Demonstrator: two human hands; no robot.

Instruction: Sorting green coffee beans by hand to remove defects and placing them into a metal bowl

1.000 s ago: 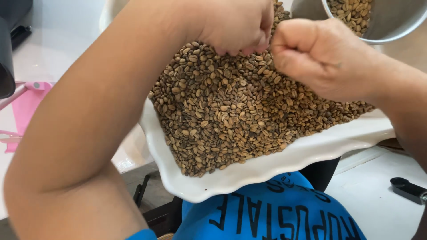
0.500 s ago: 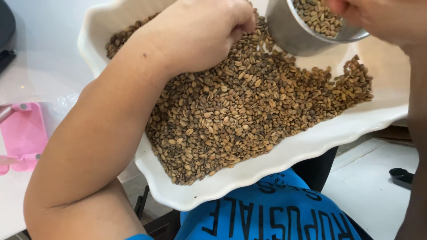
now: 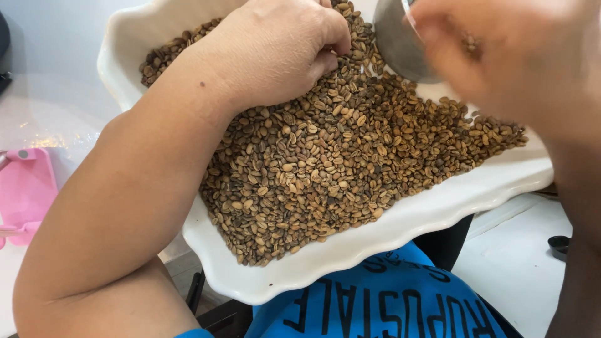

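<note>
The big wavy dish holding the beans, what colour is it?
White. The dish shows clearly in the head view.

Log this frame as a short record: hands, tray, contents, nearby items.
left hand: curled, resting on the beans
right hand: blurred, in front of the metal cup
beans: brown coffee beans heaped in the tray
tray: white, scalloped rim
metal cup: at the tray's far side, mostly hidden
pink object: left of the tray

Right hand — now over metal cup
</note>
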